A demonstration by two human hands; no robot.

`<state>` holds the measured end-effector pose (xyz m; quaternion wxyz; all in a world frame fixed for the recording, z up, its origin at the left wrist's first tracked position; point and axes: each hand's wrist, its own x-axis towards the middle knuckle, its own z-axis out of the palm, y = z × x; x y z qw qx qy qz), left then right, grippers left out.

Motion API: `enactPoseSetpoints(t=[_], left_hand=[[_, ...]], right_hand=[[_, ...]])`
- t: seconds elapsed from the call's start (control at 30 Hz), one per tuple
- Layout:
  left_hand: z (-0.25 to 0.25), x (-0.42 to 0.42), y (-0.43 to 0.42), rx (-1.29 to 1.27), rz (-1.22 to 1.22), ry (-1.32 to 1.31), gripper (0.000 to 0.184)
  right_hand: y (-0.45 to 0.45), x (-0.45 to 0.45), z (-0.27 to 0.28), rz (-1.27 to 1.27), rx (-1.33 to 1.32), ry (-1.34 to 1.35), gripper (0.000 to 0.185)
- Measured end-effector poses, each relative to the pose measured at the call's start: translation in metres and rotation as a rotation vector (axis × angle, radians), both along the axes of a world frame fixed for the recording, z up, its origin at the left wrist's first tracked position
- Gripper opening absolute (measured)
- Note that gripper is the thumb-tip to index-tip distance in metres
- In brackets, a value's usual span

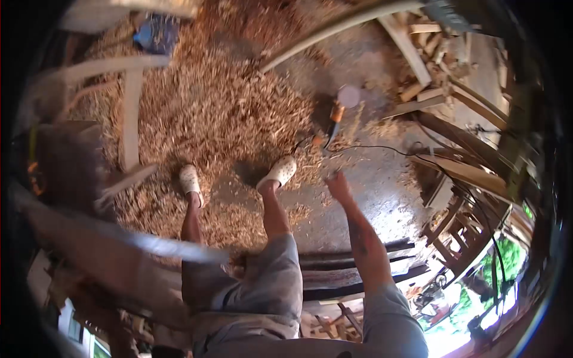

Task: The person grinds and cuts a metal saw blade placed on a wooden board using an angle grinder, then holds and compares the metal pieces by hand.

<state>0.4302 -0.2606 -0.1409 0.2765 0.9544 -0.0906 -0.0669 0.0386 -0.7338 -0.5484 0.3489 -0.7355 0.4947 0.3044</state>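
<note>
My left hand isn't visible — a blurred board-like piece (pixel 179 247) crosses that side, could knock my leg (pixel 275 215). Loose shavings (pixel 227 113) around my pale clogs (pixel 282 171): slip risk. The orange-and-black power tool (pixel 335 118) lies on the floor (pixel 319 218) beyond my right hand (pixel 338 184), untouched — can't tell if those fingers are spread or curled. Its cord (pixel 382 147) runs right to the boards (pixel 474 177); could snag there or trip me.
</note>
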Motion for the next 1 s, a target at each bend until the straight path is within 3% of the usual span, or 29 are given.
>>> enactPoseSetpoints(t=[0.13,0.27,0.33,0.43,0.53,0.57,0.63,0.73,0.77,0.8,0.83,0.87,0.93,1.0], left_hand=[[-0.04,-0.014,-0.02,0.206,0.134,-0.069,0.033],[-0.071,-0.019,-0.057,0.337,0.177,-0.095,0.032],[-0.082,-0.023,-0.054,0.383,0.195,-0.093,0.031],[-0.095,-0.021,-0.063,0.445,0.213,-0.095,0.03],[-0.1,-0.019,-0.068,0.488,0.226,-0.093,0.029],[-0.103,-0.019,-0.071,0.498,0.23,-0.093,0.029],[-0.103,-0.017,-0.072,0.512,0.236,-0.102,0.028],[-0.091,-0.018,-0.07,0.51,0.24,-0.109,0.028],[-0.088,-0.019,-0.071,0.502,0.245,-0.113,0.028],[-0.08,-0.021,-0.069,0.496,0.248,-0.117,0.027],[-0.071,-0.021,-0.07,0.491,0.256,-0.118,0.027],[-0.061,-0.023,-0.068,0.481,0.266,-0.124,0.027],[-0.042,-0.024,-0.062,0.448,0.287,-0.138,0.027],[-0.023,-0.021,-0.056,0.431,0.306,-0.16,0.027]], right_hand=[[-0.055,0.011,-0.137,-0.102,-0.139,-0.057,0.088],[-0.097,0.055,-0.209,-0.254,-0.139,-0.004,0.099],[-0.118,0.062,-0.255,-0.183,-0.356,0.031,0.105],[-0.146,0.06,-0.316,-0.257,-0.387,-0.141,0.087],[-0.182,0.036,-0.386,-0.303,-0.184,-0.325,0.051],[-0.186,0.033,-0.394,-0.304,-0.166,-0.327,0.051],[-0.188,0.039,-0.392,-0.282,-0.224,-0.145,0.053],[-0.172,0.059,-0.342,-0.265,-0.052,-0.153,0.046],[-0.16,0.054,-0.336,-0.392,-0.079,-0.207,0.047],[-0.161,0.031,-0.357,-0.387,-0.027,-0.013,0.033],[-0.148,0.035,-0.305,0.235,-0.118,-0.172,0.021],[-0.135,0.026,-0.291,0.521,-0.132,-0.082,0.023],[-0.094,-0.007,-0.259,0.588,-0.039,0.077,0.027],[-0.044,-0.019,-0.18,0.048,0.114,0.12,0.029]])
